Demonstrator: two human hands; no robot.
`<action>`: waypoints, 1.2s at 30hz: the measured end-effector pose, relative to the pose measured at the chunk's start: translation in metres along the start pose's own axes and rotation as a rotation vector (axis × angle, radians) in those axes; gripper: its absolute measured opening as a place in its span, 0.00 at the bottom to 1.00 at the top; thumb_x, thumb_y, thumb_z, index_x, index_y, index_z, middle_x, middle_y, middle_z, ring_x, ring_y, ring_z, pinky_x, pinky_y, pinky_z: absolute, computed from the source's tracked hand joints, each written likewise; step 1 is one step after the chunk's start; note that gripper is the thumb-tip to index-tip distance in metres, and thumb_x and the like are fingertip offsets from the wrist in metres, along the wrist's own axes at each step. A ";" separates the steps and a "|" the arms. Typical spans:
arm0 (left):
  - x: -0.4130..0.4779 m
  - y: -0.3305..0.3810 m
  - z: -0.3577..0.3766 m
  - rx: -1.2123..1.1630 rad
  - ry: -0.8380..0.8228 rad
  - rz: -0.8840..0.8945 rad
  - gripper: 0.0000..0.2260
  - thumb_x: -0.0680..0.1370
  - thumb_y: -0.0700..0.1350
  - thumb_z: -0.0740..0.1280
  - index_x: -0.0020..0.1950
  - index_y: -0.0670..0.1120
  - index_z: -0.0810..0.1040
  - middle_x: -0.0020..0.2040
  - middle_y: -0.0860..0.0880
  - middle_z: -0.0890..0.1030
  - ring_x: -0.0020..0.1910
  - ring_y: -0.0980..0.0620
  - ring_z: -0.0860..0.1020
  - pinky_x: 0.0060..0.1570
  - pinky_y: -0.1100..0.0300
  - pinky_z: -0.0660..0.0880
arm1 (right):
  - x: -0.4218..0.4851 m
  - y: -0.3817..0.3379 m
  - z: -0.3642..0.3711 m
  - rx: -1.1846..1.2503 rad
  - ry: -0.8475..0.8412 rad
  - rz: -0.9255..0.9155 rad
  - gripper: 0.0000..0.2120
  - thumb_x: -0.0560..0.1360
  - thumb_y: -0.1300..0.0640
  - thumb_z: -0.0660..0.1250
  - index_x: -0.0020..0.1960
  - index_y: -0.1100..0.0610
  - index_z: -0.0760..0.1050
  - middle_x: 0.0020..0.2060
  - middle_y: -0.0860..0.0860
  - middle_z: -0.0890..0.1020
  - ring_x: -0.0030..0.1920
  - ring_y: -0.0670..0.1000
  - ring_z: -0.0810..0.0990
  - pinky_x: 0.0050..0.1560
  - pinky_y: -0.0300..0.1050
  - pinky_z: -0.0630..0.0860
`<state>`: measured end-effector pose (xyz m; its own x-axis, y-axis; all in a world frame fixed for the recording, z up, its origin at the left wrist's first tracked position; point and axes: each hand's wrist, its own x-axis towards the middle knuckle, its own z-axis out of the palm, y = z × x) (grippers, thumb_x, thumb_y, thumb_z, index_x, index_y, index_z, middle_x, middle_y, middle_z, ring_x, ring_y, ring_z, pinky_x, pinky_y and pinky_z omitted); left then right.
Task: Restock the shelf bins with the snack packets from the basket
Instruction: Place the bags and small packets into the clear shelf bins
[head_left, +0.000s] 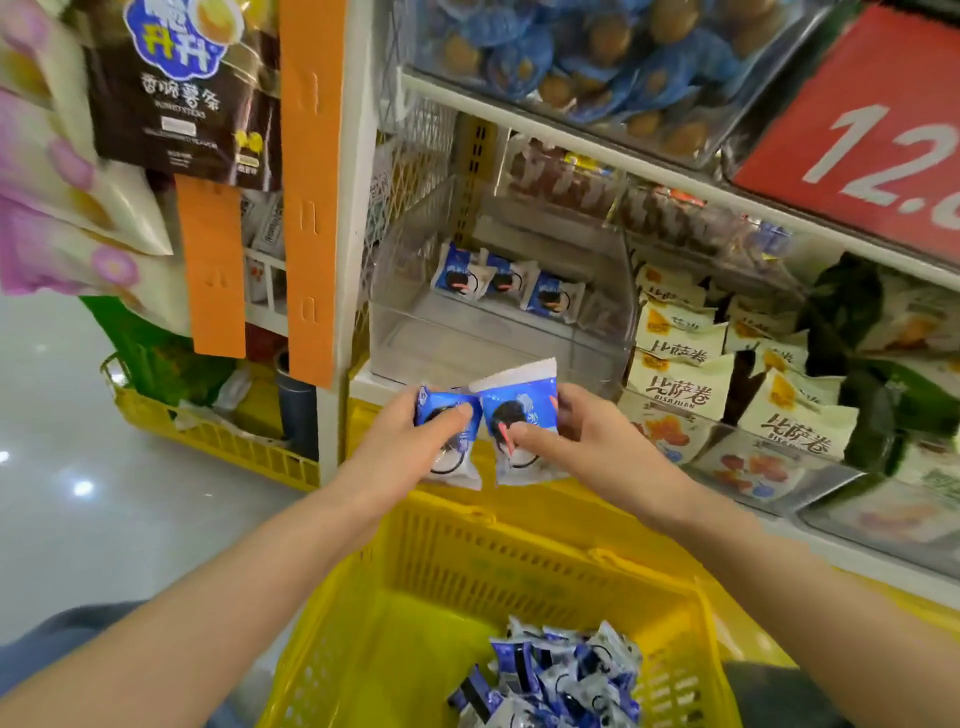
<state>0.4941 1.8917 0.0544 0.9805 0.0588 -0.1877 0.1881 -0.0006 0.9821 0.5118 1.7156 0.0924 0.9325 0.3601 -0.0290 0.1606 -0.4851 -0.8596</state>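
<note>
My left hand (415, 441) grips a blue-and-white snack packet (457, 467), thumb across its front. My right hand (576, 436) pinches a second, matching packet (519, 405) beside it. Both packets hang in the air just in front of a clear plastic shelf bin (395, 312), above the far rim of the yellow basket (519, 561). Three of the same packets (504, 283) stand in a row at the back of that bin. A heap of several more packets (561, 675) lies in the basket's near right corner.
To the right, neighbouring bins hold cream-coloured packets (680, 384) and dark green ones (852, 364). A red price sign (872, 135) hangs above. Orange strips (311, 182) and hanging bags (176, 93) flank the shelf post at left. Another yellow crate (208, 436) sits on the floor.
</note>
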 end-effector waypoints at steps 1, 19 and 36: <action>0.005 0.003 -0.003 -0.030 0.013 -0.012 0.04 0.77 0.49 0.65 0.49 0.51 0.74 0.43 0.51 0.81 0.39 0.59 0.78 0.38 0.65 0.73 | 0.010 -0.007 -0.007 -0.012 0.046 -0.006 0.10 0.73 0.53 0.69 0.52 0.46 0.72 0.46 0.42 0.83 0.44 0.39 0.82 0.43 0.32 0.78; 0.056 0.032 -0.046 -0.176 0.201 0.172 0.07 0.77 0.48 0.64 0.51 0.47 0.71 0.38 0.53 0.73 0.26 0.73 0.72 0.24 0.77 0.66 | 0.232 0.015 -0.039 -0.891 0.185 0.126 0.20 0.74 0.58 0.69 0.64 0.63 0.73 0.58 0.61 0.78 0.57 0.58 0.77 0.58 0.48 0.72; 0.070 0.034 -0.060 -0.180 0.203 0.142 0.11 0.76 0.50 0.64 0.55 0.48 0.71 0.39 0.54 0.74 0.31 0.62 0.77 0.26 0.75 0.69 | 0.289 0.039 -0.033 -1.194 0.219 0.028 0.14 0.76 0.58 0.66 0.60 0.61 0.72 0.54 0.61 0.77 0.51 0.60 0.76 0.52 0.52 0.75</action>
<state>0.5659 1.9559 0.0758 0.9611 0.2696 -0.0602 0.0190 0.1529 0.9881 0.7979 1.7744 0.0670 0.9567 0.2515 0.1463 0.2291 -0.9611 0.1544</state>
